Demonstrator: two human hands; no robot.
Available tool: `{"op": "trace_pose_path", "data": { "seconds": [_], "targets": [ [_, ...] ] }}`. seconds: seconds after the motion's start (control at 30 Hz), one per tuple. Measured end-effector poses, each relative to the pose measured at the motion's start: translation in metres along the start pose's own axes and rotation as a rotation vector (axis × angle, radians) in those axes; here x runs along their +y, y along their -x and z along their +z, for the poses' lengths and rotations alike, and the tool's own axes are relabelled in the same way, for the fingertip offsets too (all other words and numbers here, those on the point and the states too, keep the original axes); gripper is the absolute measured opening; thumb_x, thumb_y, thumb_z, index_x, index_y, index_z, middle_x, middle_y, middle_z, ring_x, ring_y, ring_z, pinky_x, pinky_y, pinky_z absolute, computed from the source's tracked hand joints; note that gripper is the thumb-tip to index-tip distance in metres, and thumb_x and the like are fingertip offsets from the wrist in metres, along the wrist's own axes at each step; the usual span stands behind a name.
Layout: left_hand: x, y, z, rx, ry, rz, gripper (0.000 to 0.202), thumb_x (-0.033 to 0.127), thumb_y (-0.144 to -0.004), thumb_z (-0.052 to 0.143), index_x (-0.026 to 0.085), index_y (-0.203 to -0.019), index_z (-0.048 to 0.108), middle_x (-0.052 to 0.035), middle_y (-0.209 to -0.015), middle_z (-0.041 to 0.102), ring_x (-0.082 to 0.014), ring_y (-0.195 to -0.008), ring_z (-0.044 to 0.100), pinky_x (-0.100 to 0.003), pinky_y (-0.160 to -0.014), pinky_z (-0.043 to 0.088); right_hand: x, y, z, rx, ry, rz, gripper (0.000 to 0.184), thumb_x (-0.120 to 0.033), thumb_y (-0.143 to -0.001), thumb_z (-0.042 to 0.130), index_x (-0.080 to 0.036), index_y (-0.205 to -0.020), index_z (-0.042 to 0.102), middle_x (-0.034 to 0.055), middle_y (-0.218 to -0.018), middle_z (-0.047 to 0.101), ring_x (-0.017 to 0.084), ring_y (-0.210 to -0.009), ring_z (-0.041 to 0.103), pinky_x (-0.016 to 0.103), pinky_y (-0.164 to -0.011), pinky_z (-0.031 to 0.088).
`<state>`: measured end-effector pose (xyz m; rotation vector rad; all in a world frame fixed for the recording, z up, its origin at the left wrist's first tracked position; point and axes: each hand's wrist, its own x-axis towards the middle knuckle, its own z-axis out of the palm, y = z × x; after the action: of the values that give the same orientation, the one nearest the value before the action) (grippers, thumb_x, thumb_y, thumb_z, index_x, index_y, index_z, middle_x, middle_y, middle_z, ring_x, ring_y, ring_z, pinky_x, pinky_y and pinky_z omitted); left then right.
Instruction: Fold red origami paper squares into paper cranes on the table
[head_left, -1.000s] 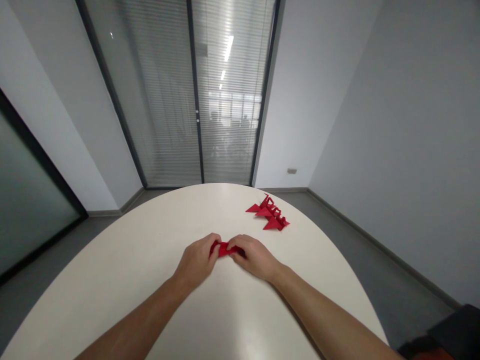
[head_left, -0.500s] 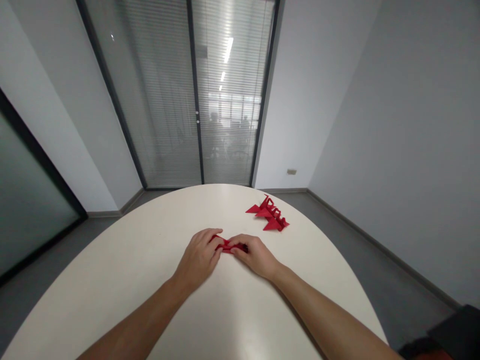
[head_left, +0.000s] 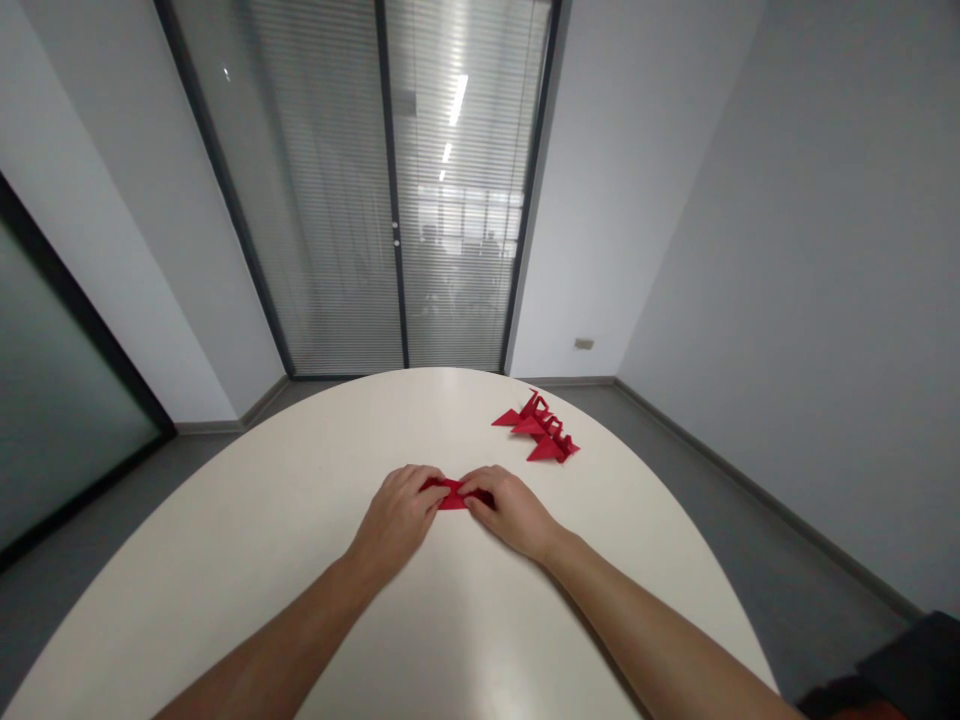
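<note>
A small piece of folded red paper (head_left: pixel 453 496) lies between my two hands on the white round table (head_left: pixel 285 560). My left hand (head_left: pixel 405 505) grips its left end with bent fingers. At the other end, my right hand (head_left: pixel 504 502) pinches the paper between thumb and fingers. Only the middle strip of the paper shows; both ends are covered by my fingers. Beyond my right hand stand several red origami cranes (head_left: pixel 538 425) in a slanting row, close together, their wings spread and touching.
The table's curved far edge (head_left: pixel 442 369) lies in front of a glass partition with blinds (head_left: pixel 337 200). White walls (head_left: pixel 615 180) rise behind and to the right. A dark object (head_left: pixel 915 665) sits at the lower right, beyond the table.
My left fingers have come down and closed in on the paper. Its middle now looks flatter and more exposed. My right hand has barely moved, and the cranes stay put.
</note>
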<state>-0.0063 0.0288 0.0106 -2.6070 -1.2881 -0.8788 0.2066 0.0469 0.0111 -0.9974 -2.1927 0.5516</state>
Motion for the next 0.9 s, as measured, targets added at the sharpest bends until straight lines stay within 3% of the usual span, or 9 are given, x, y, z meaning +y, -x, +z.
{"op": "trace_pose_path", "data": {
  "seconds": [0.17, 0.37, 0.6, 0.9],
  "targets": [
    [0.002, 0.000, -0.002, -0.085, -0.009, -0.049, 0.019, 0.011, -0.091, 0.059, 0.022, -0.101, 0.071, -0.0038, -0.100, 0.072, -0.0215, -0.091, 0.064, -0.037, -0.082, 0.052, -0.003, 0.000, 0.000, 0.015, 0.080, -0.004, 0.016, -0.009, -0.086, 0.063, -0.021, -0.092, 0.072, 0.0041, -0.098, 0.073, 0.020, -0.095, 0.062, 0.034, -0.089, 0.047],
    [0.005, -0.001, -0.001, -0.067, -0.001, -0.084, 0.016, 0.016, -0.093, 0.057, 0.023, -0.098, 0.070, -0.0036, -0.093, 0.072, -0.0205, -0.088, 0.064, -0.035, -0.079, 0.050, -0.005, 0.000, 0.000, 0.016, 0.154, 0.071, 0.007, -0.015, -0.086, 0.066, -0.020, -0.087, 0.070, 0.0029, -0.086, 0.070, 0.019, -0.084, 0.060, 0.030, -0.076, 0.045],
    [0.007, -0.001, -0.003, -0.081, 0.003, -0.109, 0.008, 0.019, -0.090, 0.062, 0.022, -0.094, 0.067, -0.0037, -0.090, 0.070, -0.0224, -0.086, 0.062, -0.036, -0.077, 0.048, -0.009, -0.001, 0.001, 0.014, 0.134, 0.072, 0.008, -0.013, -0.085, 0.063, -0.020, -0.082, 0.067, 0.0022, -0.082, 0.067, 0.018, -0.082, 0.058, 0.030, -0.076, 0.044],
    [0.006, -0.001, -0.002, -0.099, 0.031, -0.115, 0.016, 0.013, -0.088, 0.060, 0.021, -0.100, 0.066, -0.0045, -0.095, 0.070, -0.0237, -0.089, 0.062, -0.038, -0.079, 0.048, -0.007, -0.002, 0.005, 0.046, 0.067, 0.077, 0.009, -0.010, -0.083, 0.061, -0.019, -0.081, 0.063, 0.0031, -0.088, 0.067, 0.019, -0.087, 0.059, 0.032, -0.082, 0.045]
  ]
}}
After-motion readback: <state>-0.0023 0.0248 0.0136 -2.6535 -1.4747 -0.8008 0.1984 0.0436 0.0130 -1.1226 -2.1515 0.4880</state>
